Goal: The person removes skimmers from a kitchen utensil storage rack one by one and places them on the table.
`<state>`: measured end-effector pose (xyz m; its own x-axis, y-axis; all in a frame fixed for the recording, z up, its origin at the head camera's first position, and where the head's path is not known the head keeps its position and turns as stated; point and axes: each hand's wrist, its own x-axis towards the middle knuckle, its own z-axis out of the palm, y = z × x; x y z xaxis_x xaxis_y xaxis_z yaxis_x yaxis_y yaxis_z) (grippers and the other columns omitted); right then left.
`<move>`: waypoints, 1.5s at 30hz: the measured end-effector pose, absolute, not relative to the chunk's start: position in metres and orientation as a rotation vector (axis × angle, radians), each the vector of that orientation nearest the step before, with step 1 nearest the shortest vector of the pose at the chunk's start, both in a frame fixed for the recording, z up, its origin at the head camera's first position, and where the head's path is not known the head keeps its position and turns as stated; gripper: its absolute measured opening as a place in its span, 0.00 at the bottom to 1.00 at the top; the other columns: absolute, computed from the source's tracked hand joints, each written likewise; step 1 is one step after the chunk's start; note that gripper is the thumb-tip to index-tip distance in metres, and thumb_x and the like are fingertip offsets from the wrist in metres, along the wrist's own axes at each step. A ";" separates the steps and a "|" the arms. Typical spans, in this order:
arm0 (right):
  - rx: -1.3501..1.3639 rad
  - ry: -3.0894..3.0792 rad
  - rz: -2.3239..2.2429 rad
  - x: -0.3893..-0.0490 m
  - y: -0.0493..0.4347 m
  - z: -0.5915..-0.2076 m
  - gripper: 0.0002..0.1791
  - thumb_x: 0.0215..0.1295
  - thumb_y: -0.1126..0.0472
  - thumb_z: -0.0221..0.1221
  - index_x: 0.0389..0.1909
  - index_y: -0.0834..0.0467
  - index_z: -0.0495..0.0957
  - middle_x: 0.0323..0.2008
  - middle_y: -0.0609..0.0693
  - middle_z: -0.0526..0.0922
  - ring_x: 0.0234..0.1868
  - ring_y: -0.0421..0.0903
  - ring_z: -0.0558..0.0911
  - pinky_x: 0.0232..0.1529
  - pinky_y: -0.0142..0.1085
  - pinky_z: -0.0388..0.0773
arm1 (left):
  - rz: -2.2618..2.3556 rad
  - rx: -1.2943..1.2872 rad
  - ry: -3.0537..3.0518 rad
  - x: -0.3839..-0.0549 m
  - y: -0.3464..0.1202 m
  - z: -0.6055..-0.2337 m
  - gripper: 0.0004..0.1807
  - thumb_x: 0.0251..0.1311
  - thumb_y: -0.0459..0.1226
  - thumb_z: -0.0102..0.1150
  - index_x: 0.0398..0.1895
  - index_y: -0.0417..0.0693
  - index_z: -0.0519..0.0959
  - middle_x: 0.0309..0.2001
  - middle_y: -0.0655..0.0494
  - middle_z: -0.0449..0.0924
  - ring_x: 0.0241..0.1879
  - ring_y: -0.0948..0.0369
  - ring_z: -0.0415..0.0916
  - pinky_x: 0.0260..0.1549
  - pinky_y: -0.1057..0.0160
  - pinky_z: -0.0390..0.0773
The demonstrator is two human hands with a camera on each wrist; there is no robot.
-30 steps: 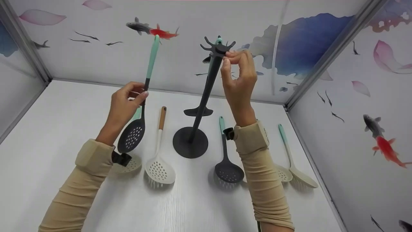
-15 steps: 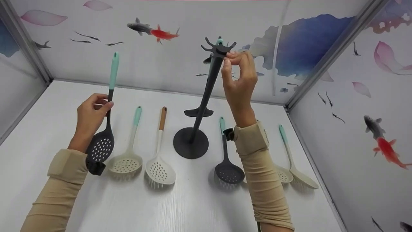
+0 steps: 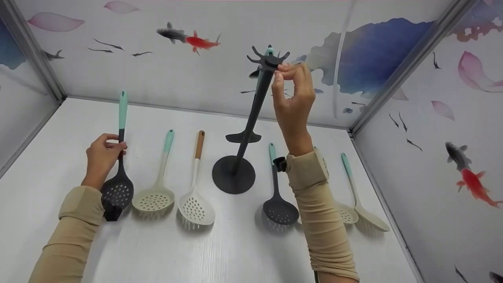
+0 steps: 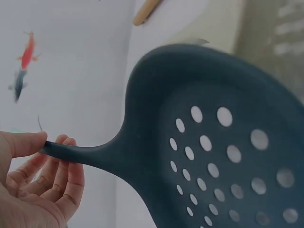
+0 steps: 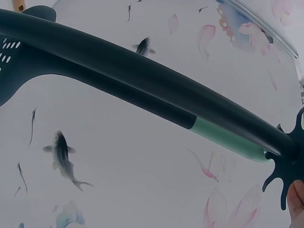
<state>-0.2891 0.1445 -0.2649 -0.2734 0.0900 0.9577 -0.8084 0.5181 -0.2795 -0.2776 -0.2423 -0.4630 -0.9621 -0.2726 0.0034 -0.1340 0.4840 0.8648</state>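
Note:
My left hand (image 3: 101, 157) pinches the black shaft of a black skimmer (image 3: 123, 110) with a mint handle, thumb on one side, fingers on the other. Its perforated bowl (image 4: 147, 95) is low at the table's left, beside a cream skimmer (image 3: 153, 200); whether it touches the table I cannot tell. My right hand (image 3: 295, 98) pinches a hook at the top of a black utensil stand (image 3: 251, 122), which has a round base (image 3: 234, 184). A black slotted utensil with a mint handle (image 5: 228, 137) hangs behind the pole.
A white skimmer (image 3: 196, 208) with a brown handle lies left of the base. To the right are a black skimmer (image 3: 281, 212) and a cream utensil (image 3: 371, 216) with mint handles. Another perforated cream head (image 3: 346, 214) is partly hidden by my right sleeve. Printed walls (image 3: 235, 78) enclose the table.
My left hand has carried the black skimmer leftward and then down, uncovering the cream skimmer. My right hand has stayed at the stand's top.

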 end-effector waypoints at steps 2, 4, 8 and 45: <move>0.628 -1.618 0.985 -0.289 0.144 -0.266 0.06 0.58 0.70 0.52 0.26 0.69 0.74 0.31 0.61 0.77 0.41 0.53 0.77 0.52 0.37 0.72 | -1.494 0.376 -2.607 -0.278 -0.244 -0.470 0.22 0.67 0.42 0.47 0.59 0.38 0.66 0.46 0.41 0.77 0.27 0.78 0.74 0.31 0.77 0.69; 0.632 -1.616 0.987 -0.290 0.144 -0.266 0.06 0.58 0.70 0.52 0.26 0.69 0.74 0.31 0.62 0.77 0.41 0.53 0.77 0.52 0.37 0.72 | -1.494 0.399 -2.620 -0.279 -0.244 -0.475 0.23 0.67 0.41 0.47 0.60 0.37 0.66 0.47 0.40 0.77 0.27 0.77 0.73 0.31 0.77 0.69; 0.631 -1.615 0.991 -0.290 0.144 -0.267 0.06 0.58 0.70 0.52 0.26 0.70 0.74 0.31 0.62 0.77 0.41 0.53 0.78 0.53 0.36 0.72 | -1.497 0.416 -2.653 -0.281 -0.241 -0.480 0.24 0.67 0.39 0.45 0.63 0.37 0.60 0.50 0.37 0.75 0.33 0.69 0.77 0.33 0.73 0.71; 0.602 -2.034 0.825 -0.269 0.154 -0.238 0.14 0.57 0.68 0.48 0.42 0.66 0.76 0.36 0.59 0.77 0.42 0.50 0.78 0.49 0.39 0.71 | -1.005 -0.012 -3.431 -0.276 -0.233 -0.475 0.25 0.63 0.35 0.33 0.57 0.24 0.66 0.51 0.26 0.68 0.46 0.40 0.69 0.49 0.47 0.70</move>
